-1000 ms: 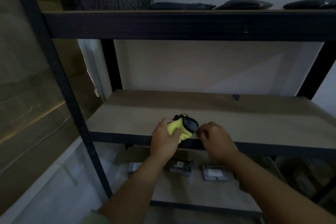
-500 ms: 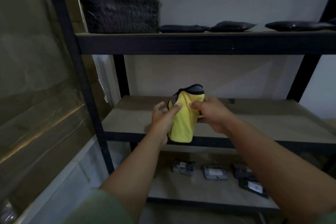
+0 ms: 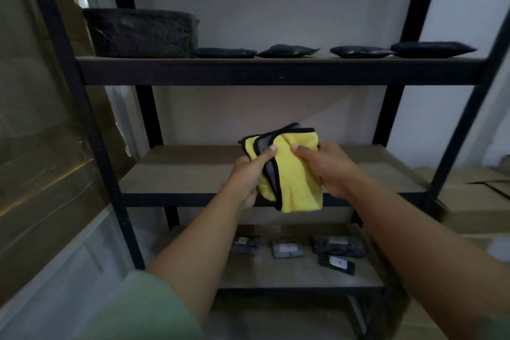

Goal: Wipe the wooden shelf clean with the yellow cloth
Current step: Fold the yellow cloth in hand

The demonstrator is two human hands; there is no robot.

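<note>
Yellow cloth (image 3: 296, 174) now half unfolded, hanging between 2 hands, raised above front edge of wooden shelf (image 3: 193, 174) – 1 s ago it was small crumpled ball low at shelf edge. Meaning, by my judgement: cloth is being opened to get flat wiping face; wiping itself not yet begun.

Left hand (image 3: 249, 176) – fingers curled, thumb pinches grey inner fold. Right hand (image 3: 327, 170) – thumb on yellow face, fingers closed behind cloth. Shelf board lies just behind and below both hands, cloth not touching it.

Both hands, the left hand (image 3: 249, 174) and the right hand (image 3: 329, 171), gripped a folded yellow black-edged microfibre cloth (image 3: 296, 174) above the bare wooden middle shelf (image 3: 176, 174); flat black packets (image 3: 287, 248) lay at six o'clock.
</note>
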